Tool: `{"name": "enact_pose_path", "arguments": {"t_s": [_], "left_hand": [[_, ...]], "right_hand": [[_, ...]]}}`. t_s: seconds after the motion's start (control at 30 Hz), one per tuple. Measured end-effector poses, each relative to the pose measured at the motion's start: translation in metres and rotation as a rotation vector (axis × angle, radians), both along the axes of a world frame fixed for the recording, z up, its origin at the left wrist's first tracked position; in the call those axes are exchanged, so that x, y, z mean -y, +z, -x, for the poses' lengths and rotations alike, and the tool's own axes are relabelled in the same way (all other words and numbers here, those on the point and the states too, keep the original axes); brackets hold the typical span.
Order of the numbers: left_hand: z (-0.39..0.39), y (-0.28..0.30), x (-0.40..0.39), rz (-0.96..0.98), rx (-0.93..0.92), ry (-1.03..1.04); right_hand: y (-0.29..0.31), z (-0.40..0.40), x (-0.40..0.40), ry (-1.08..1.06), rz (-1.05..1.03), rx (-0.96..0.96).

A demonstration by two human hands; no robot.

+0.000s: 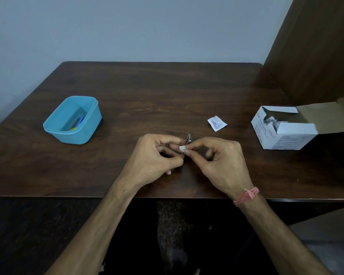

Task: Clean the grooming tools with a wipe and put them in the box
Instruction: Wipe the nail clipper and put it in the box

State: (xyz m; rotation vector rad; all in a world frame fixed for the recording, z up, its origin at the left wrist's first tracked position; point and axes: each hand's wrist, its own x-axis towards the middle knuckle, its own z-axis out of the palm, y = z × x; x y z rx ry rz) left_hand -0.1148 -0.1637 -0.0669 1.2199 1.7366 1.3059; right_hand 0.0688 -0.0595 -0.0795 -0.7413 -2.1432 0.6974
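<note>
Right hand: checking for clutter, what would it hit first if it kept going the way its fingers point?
The right hand points left, so first the small metal tool, then the left hand holding it.

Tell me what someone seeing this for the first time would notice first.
Probably the two hands meeting at the table's near middle: the left hand pinches a small metal tool while the right hand presses a white wipe against it. Next, the bright blue box at the left holding a few colourful items, then the opened white carton at the right edge.
</note>
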Motion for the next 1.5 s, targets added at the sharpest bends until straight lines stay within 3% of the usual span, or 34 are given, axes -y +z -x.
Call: {"name": "enact_pose_path", "arguments": {"t_s": [0.07,0.47,0.6,1.0,1.23,1.5], "left_hand": [[-0.0003,0.0003,-0.0005,-0.003,-0.008,0.003],[-0.0001,-0.0001,-0.0005,-0.008,-0.017,-0.017],[0.0001,-0.0022,-0.001,-0.014,-0.019,-0.011],[0.0039,-0.002,-0.0006,0.002,-0.031,-0.03],[0.0036,-0.0035,-0.0006,0.015,-0.032,-0.028],[0.0054,-0.0048,-0.0004,0.004,-0.03,-0.044]], "right_hand": [[-0.0015,0.0006,-0.0034,-0.065,0.048,-0.033],[0.0001,-0.0007,-0.0001,0.043,0.028,0.015],[-0.0033,0.0,-0.0043,-0.046,0.03,-0.011],[-0.003,0.0012,0.0002,0.056,-0.019,0.033],[-0.0015,0.0016,-0.0008,-0.066,-0.018,-0.025],[-0.0004,0.0007,0.0021,0.079,-0.041,0.05]]}}
